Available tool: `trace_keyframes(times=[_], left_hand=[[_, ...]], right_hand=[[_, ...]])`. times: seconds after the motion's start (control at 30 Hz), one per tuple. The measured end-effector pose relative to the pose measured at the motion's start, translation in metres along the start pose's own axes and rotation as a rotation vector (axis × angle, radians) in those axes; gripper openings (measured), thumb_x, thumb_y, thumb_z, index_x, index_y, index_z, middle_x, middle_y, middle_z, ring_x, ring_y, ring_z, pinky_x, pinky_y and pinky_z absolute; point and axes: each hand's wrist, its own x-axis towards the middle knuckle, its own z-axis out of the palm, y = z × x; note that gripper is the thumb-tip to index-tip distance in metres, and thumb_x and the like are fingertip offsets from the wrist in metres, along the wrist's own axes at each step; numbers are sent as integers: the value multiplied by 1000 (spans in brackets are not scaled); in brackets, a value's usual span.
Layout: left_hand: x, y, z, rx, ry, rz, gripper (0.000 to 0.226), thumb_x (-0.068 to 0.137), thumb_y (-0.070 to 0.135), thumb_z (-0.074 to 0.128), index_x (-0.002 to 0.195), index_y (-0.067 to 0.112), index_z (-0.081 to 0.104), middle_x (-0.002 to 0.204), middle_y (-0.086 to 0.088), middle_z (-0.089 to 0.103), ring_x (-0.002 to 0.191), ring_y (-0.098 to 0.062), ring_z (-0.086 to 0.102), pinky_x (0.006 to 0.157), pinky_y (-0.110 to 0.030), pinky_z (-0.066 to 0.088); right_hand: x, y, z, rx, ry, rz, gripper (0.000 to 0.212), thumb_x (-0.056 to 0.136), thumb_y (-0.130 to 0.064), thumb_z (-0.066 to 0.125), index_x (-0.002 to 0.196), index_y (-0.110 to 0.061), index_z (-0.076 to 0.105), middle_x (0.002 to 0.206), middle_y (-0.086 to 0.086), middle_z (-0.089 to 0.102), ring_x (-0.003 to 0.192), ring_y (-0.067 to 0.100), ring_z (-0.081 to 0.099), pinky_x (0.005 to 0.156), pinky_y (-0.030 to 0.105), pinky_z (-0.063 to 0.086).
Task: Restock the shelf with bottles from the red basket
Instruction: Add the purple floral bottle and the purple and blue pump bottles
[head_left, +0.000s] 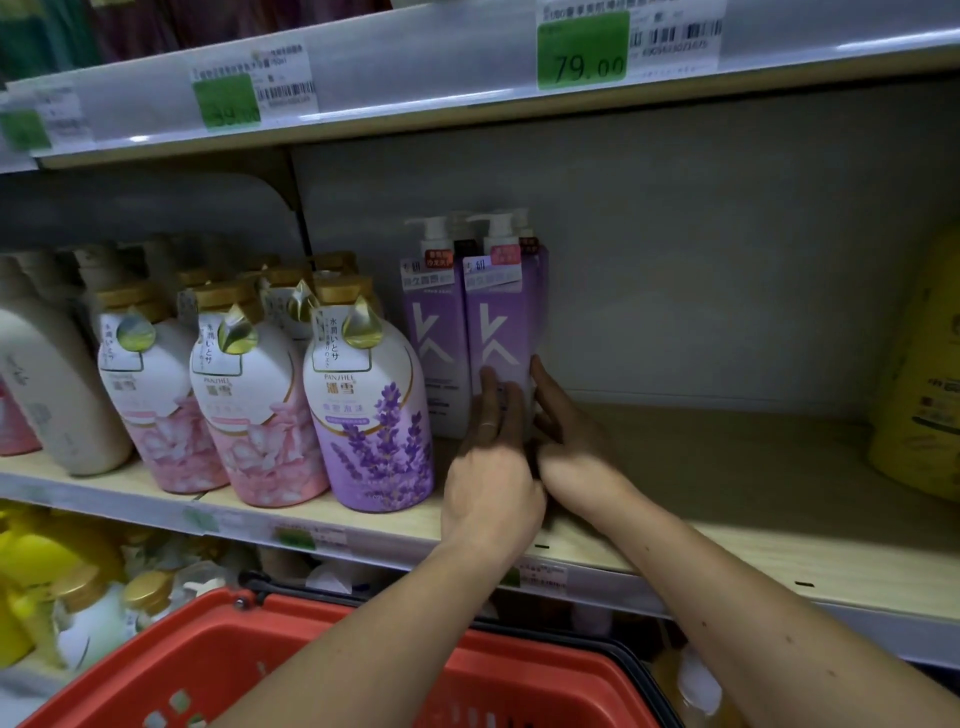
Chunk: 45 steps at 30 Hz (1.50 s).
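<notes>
A purple boxed pump bottle (501, 322) with a white K mark stands upright on the wooden shelf (727, 499), right beside another one like it (431, 332). My left hand (491, 467) lies flat against its front face, fingers straight and pointing up. My right hand (563, 431) touches the box's right side with straight fingers. Both hands meet at the box's base. The red basket (249, 670) sits below my forearms at the bottom of the view; its inside is mostly hidden by my arms.
Rounded bottles with gold caps, one lavender (371, 410) and pink ones (260, 410), fill the shelf to the left. A big yellow bottle (919, 395) stands at the far right. Bare shelf lies between it and the purple boxes. Price tags (582, 49) hang overhead.
</notes>
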Motion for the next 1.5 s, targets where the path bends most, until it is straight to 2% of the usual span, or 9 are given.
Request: trace_keyframes(times=[0.1, 0.27, 0.43, 0.53, 0.87, 1.1, 1.2, 1.37, 1.5], left_hand=[[0, 1, -1, 1, -14, 3, 99, 80, 9, 63, 165, 25, 13, 171, 6, -17, 153, -24, 31, 109, -35, 42], [-3, 1, -1, -8, -53, -2, 99, 83, 15, 65, 165, 27, 11, 171, 8, -17, 153, -25, 30, 111, -36, 41], [-4, 0, 0, 15, -84, -24, 101, 82, 17, 64, 165, 31, 9, 171, 8, -19, 146, -33, 41, 108, -40, 44], [-3, -1, 2, 29, -90, -31, 101, 82, 17, 64, 165, 33, 8, 170, 8, -21, 144, -35, 44, 106, -41, 45], [5, 3, -15, 7, -209, -41, 91, 88, 22, 59, 164, 34, 11, 172, 3, -16, 143, -35, 45, 111, -42, 43], [-13, -2, -62, -17, -179, 84, 65, 98, 34, 57, 157, 23, 34, 148, -14, 52, 138, -31, 48, 112, -37, 40], [-34, -11, -90, -51, -232, 169, 66, 99, 35, 61, 158, 23, 35, 150, -2, 56, 138, -17, 51, 113, -30, 41], [-80, -26, -130, -225, -329, 137, 47, 101, 28, 63, 147, 33, 52, 130, 16, 67, 120, 8, 59, 101, -27, 52], [-124, -35, -145, -260, -377, 130, 42, 100, 23, 66, 141, 31, 59, 121, 21, 69, 112, 14, 61, 91, -8, 48]], right_hand=[[4, 1, 2, 4, 4, 10, 80, 94, 3, 48, 151, -51, 37, 151, 3, 54, 133, 21, 57, 115, 41, 44], [2, 3, 2, 62, 41, 21, 61, 99, -18, 48, 149, -53, 41, 132, -7, 60, 106, -9, 58, 89, 4, 39], [-1, -4, 2, 161, 58, 24, 54, 96, -24, 45, 146, -44, 51, 151, -1, 54, 136, 14, 53, 119, 37, 39], [-4, -10, -1, 131, 50, 40, 60, 87, -37, 40, 146, -43, 52, 151, -6, 54, 137, 13, 52, 119, 36, 38], [-1, -15, -10, 138, -22, 127, 44, 106, -27, 45, 148, -39, 50, 153, -3, 51, 137, 18, 52, 119, 37, 37], [-33, -42, -31, -35, -113, 113, 66, 75, -67, 50, 139, -54, 49, 139, -2, 65, 119, 17, 67, 107, 45, 50], [-56, -56, -43, -57, -201, 70, 61, 83, -57, 56, 142, -44, 51, 128, -1, 70, 104, 10, 73, 98, 45, 58], [-93, -79, -59, -153, -467, 53, 34, 98, -1, 55, 125, -20, 62, 99, 5, 79, 91, 20, 78, 93, 48, 60], [-125, -91, -64, -241, -643, 65, 32, 96, 7, 59, 118, -16, 65, 101, 4, 79, 93, 16, 77, 92, 41, 61]])
